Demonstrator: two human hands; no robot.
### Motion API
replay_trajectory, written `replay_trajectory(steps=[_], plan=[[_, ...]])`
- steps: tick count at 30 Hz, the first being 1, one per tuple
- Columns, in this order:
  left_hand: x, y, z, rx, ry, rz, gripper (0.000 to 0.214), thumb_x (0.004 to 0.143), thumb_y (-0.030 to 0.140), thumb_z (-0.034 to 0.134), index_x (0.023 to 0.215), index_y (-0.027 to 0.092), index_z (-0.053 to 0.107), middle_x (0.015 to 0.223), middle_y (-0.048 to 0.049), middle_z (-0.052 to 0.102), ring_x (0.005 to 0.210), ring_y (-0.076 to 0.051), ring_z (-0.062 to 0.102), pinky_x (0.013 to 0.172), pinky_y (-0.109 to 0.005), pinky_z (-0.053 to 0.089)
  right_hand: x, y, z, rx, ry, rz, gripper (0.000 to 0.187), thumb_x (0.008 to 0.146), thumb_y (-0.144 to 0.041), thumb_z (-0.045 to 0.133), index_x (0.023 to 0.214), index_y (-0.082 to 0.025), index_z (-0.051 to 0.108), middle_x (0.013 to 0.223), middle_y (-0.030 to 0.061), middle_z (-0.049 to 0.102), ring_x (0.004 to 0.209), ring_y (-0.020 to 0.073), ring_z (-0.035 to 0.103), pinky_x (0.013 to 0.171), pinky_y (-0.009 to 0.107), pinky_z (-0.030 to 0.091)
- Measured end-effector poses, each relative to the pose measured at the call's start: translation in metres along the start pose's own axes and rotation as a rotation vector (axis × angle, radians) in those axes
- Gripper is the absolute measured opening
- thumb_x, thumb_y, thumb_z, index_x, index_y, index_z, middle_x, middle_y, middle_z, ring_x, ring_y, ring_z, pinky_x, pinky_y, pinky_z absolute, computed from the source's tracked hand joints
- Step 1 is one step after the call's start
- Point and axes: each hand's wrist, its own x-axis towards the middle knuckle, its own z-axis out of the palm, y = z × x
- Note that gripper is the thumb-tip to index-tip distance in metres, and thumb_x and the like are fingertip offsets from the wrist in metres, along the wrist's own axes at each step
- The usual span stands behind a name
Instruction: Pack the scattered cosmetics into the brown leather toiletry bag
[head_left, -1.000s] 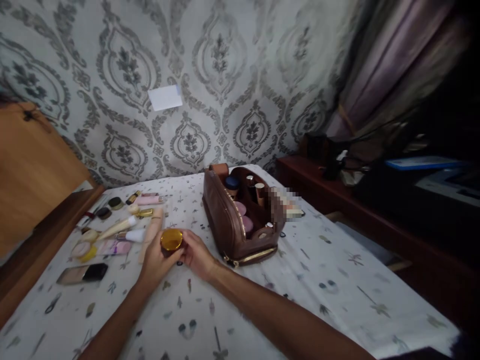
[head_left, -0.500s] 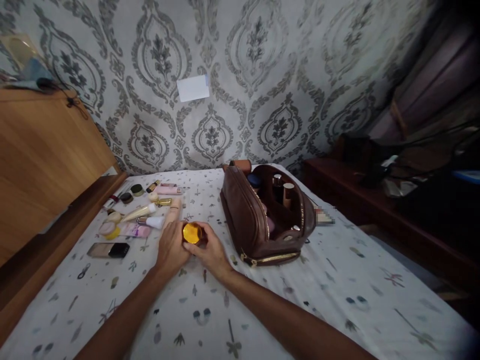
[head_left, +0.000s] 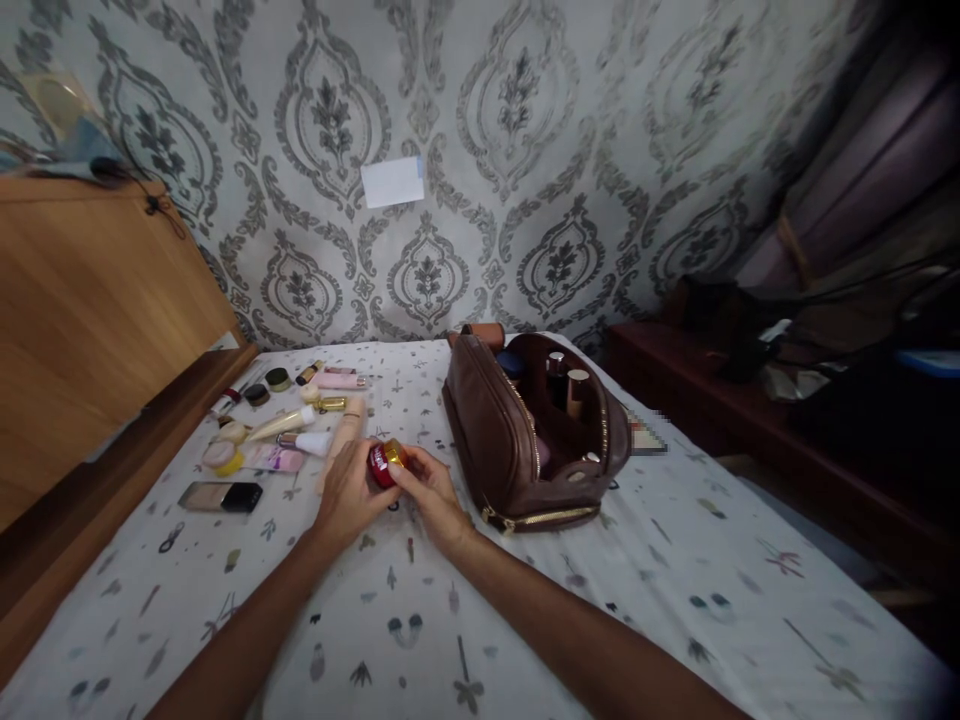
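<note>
A small red cream jar (head_left: 382,466) with a gold lid is held between both hands above the patterned sheet, tipped on its side. My left hand (head_left: 346,495) grips its red body, while the fingers of my right hand (head_left: 433,494) close around the gold lid. Just right of the hands stands a brown leather toiletry bag (head_left: 491,430), unzipped, with several bottles inside, among them one with a tan cap (head_left: 577,390). Partly behind my left hand lies a beige tube (head_left: 349,430).
Cosmetics lie spread on the left, including a foundation bottle (head_left: 221,496), a white-bristled brush (head_left: 311,442), a pink tube (head_left: 274,458) and several small jars. A wooden cabinet (head_left: 105,320) borders the left side. The patterned wall (head_left: 420,270) rises behind.
The jar has been turned in the hands: its gold lid faced up before, and now its red side shows with the lid toward my right hand. The view has shifted slightly.
</note>
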Motion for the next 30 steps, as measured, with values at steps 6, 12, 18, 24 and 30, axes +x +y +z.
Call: replay_trajectory(steps=[6, 12, 18, 24, 30], plan=[[-0.0018, 0.0006, -0.0012, -0.251, -0.113, -0.130, 0.054, 0.080, 0.036, 0.068, 0.128, 0.021, 0.047, 0.125, -0.0098, 0.063, 0.114, -0.027, 0.060, 0.099, -0.044, 0.048, 0.0013, -0.0004, 0.0001, 0.172, 0.052, 0.067, 0.039, 0.066, -0.042, 0.085, 0.098, -0.023, 0.073, 0.102, 0.0033, 0.073, 0.096, 0.0205, 0.065, 0.095, 0.036, 0.049], [-0.0006, -0.0009, -0.0015, -0.295, -0.097, -0.133, 0.044, 0.084, 0.036, 0.064, 0.123, 0.019, 0.053, 0.117, -0.0103, 0.066, 0.106, -0.026, 0.064, 0.093, -0.042, 0.051, 0.0029, 0.0013, -0.0017, 0.256, 0.062, 0.113, 0.048, 0.064, -0.037, 0.087, 0.106, -0.022, 0.070, 0.107, 0.0053, 0.072, 0.097, 0.0211, 0.066, 0.090, 0.035, 0.051], [-0.0049, -0.0012, 0.0044, -0.187, -0.006, -0.129, 0.052, 0.077, 0.030, 0.070, 0.123, 0.022, 0.049, 0.116, -0.0066, 0.064, 0.102, -0.024, 0.065, 0.086, -0.038, 0.053, 0.0051, 0.0047, -0.0020, 0.265, 0.051, 0.084, 0.039, 0.069, -0.041, 0.085, 0.100, -0.023, 0.072, 0.098, 0.0023, 0.073, 0.087, 0.0172, 0.066, 0.080, 0.030, 0.051], [-0.0050, -0.0018, 0.0018, -0.186, -0.061, -0.117, 0.051, 0.080, 0.034, 0.068, 0.123, 0.021, 0.046, 0.116, -0.0077, 0.063, 0.099, -0.024, 0.064, 0.083, -0.038, 0.054, 0.0049, 0.0002, -0.0022, 0.264, 0.042, 0.089, 0.034, 0.069, -0.042, 0.085, 0.096, -0.023, 0.074, 0.097, 0.0017, 0.073, 0.088, 0.0165, 0.066, 0.080, 0.029, 0.050], [-0.0057, -0.0011, 0.0022, -0.210, -0.060, -0.113, 0.050, 0.082, 0.036, 0.065, 0.125, 0.021, 0.046, 0.111, -0.0069, 0.063, 0.083, -0.020, 0.063, 0.071, -0.033, 0.053, 0.0058, 0.0008, -0.0042, 0.267, 0.049, 0.094, 0.037, 0.068, -0.042, 0.084, 0.098, -0.023, 0.075, 0.101, 0.0036, 0.074, 0.091, 0.0186, 0.067, 0.083, 0.030, 0.051]])
